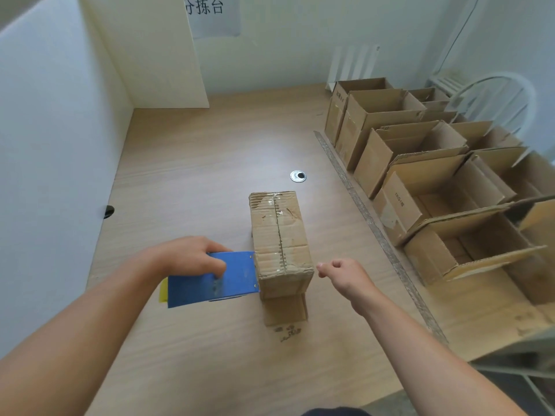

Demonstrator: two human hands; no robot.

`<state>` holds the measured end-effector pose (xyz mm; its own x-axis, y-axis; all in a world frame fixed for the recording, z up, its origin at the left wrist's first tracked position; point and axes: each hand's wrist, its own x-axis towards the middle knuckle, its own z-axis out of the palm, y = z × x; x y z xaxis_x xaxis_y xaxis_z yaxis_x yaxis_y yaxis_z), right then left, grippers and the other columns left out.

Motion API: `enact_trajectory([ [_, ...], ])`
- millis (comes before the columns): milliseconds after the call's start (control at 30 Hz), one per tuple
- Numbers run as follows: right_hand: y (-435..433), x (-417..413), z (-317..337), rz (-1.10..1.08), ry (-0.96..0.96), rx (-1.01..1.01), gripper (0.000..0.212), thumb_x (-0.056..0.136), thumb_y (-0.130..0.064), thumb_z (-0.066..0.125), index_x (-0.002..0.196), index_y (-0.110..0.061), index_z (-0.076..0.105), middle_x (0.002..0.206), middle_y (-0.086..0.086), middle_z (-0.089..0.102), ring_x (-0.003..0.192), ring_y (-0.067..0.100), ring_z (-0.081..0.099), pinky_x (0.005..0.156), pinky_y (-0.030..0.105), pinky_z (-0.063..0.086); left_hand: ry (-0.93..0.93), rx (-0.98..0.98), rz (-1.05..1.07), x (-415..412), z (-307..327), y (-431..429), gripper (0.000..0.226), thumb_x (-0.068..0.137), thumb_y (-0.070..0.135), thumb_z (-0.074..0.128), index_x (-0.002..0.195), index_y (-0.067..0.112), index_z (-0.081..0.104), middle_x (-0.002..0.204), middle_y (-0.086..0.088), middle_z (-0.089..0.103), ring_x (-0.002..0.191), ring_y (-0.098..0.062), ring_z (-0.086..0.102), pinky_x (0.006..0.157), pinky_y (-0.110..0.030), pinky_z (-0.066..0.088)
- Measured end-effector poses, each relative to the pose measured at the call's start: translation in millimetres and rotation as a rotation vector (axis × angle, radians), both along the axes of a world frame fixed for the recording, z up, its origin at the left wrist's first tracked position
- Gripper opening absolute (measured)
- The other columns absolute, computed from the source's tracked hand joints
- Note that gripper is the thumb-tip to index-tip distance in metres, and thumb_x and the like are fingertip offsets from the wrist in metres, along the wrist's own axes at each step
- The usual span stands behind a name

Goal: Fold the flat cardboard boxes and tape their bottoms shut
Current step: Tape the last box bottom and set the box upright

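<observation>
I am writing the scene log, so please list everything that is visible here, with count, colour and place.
cardboard box: one, brown, mid-table, closed flaps facing up
tape dispenser: one, blue, against the box's left side
open boxes: many, brown, rows on the table's right
long strip: one, grey, beside the open boxes
grommet: one, silver, behind the cardboard box
table: one, light wood, under everything
chair: one, white, far right
sign: one, pale, back wall
left hand: grips the tape dispenser
right hand: curled, empty, near the box's right corner
</observation>
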<state>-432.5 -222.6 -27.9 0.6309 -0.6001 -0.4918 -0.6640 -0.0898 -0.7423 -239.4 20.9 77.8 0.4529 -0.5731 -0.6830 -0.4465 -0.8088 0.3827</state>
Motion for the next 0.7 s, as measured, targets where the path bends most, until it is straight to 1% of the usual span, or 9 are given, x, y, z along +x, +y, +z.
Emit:
enact_trajectory([
  [100, 1.6, 2.5, 0.3, 0.017, 0.054, 0.155, 0.03, 0.094, -0.041, 0.064, 0.077, -0.018, 0.073, 0.107, 0.004, 0.063, 0.109, 0.022, 0.053, 0.081, 0.033, 0.042, 0.014, 0.029, 0.002, -1.1, -1.1, -5.8, 0.047, 0.058, 0.046, 0.054, 0.102, 0.056, 0.067, 0.1, 0.013, 0.071, 0.093, -0.013, 0.067, 0.09, -0.042, 0.056],
  [200, 2.2, 5.5, 2.9, 0.067, 0.094, 0.12, 0.029, 0.094, -0.047, 0.061, 0.087, -0.022, 0.074, 0.117, 0.007, 0.064, 0.102, 0.02, 0.058, 0.076, 0.032, 0.043, 0.012, 0.035, 0.01, -1.8, -3.4, -7.6, 0.048, 0.057, 0.046, 0.054, 0.102, 0.059, 0.066, 0.099, 0.014, 0.071, 0.092, -0.013, 0.067, 0.089, -0.04, 0.056],
  [300, 2.9, 4.2, 2.5, 0.096, 0.127, -0.03, 0.05, 0.091, -0.053, 0.062, 0.124, -0.015, 0.066, 0.129, 0.007, 0.061, 0.11, 0.022, 0.059, 0.087, 0.031, 0.048, 0.013, 0.034, 0.014, -1.0, -4.9, -4.9, 0.049, 0.057, 0.046, 0.053, 0.102, 0.06, 0.065, 0.098, 0.015, 0.071, 0.091, -0.012, 0.067, 0.089, -0.039, 0.057],
  [333, 3.9, 2.8, 2.8, 0.091, 0.129, -0.087, 0.05, 0.09, -0.053, 0.063, 0.122, -0.014, 0.065, 0.124, 0.006, 0.061, 0.113, 0.024, 0.058, 0.091, 0.033, 0.048, 0.017, 0.035, 0.016, -1.0, -5.1, -4.4, 0.05, 0.057, 0.046, 0.053, 0.103, 0.061, 0.065, 0.098, 0.016, 0.071, 0.091, -0.012, 0.067, 0.088, -0.039, 0.057],
  [400, 6.4, -1.3, 1.4, 0.131, 0.073, -0.208, 0.031, 0.091, -0.045, 0.064, 0.095, -0.015, 0.068, 0.097, 0.002, 0.064, 0.097, 0.022, 0.06, 0.077, 0.031, 0.046, 0.022, 0.032, 0.019, -2.0, -5.6, -4.7, 0.053, 0.058, 0.046, 0.053, 0.107, 0.061, 0.063, 0.098, 0.016, 0.071, 0.091, -0.012, 0.066, 0.087, -0.037, 0.056],
  [467, 9.1, -5.1, 2.0, 0.164, -0.012, -0.197, 0.027, 0.094, -0.033, 0.062, 0.078, -0.013, 0.069, 0.08, -0.003, 0.062, 0.084, 0.018, 0.059, 0.066, 0.026, 0.042, 0.019, 0.028, 0.017, -2.7, -6.7, -6.5, 0.055, 0.059, 0.045, 0.053, 0.111, 0.061, 0.062, 0.099, 0.015, 0.07, 0.091, -0.012, 0.066, 0.084, -0.034, 0.056],
  [533, 10.5, -8.1, 2.7, 0.131, -0.079, -0.066, 0.027, 0.093, -0.029, 0.062, 0.077, -0.01, 0.073, 0.085, -0.006, 0.061, 0.089, 0.017, 0.062, 0.076, 0.025, 0.045, 0.012, 0.026, 0.015, -2.7, -8.1, -7.7, 0.056, 0.06, 0.045, 0.053, 0.113, 0.061, 0.06, 0.1, 0.015, 0.069, 0.091, -0.011, 0.065, 0.082, -0.033, 0.055],
  [600, 9.8, -8.1, 3.2, 0.103, -0.098, 0.065, 0.029, 0.09, -0.031, 0.069, 0.083, -0.002, 0.072, 0.089, -0.003, 0.066, 0.097, 0.023, 0.063, 0.089, 0.034, 0.048, 0.006, 0.027, 0.011, -1.3, -9.9, -7.7, 0.056, 0.06, 0.045, 0.053, 0.113, 0.062, 0.06, 0.099, 0.015, 0.069, 0.09, -0.01, 0.065, 0.08, -0.032, 0.055],
  [700, 11.6, -4.8, 2.5, 0.035, -0.047, 0.239, 0.026, 0.086, -0.033, 0.076, 0.088, -0.007, 0.074, 0.087, -0.009, 0.068, 0.089, 0.003, 0.057, 0.079, 0.031, 0.041, 0.002, 0.022, -0.001, 0.9, -12.0, -6.4, 0.052, 0.059, 0.046, 0.053, 0.107, 0.065, 0.06, 0.095, 0.016, 0.07, 0.088, -0.009, 0.066, 0.077, -0.03, 0.055],
])
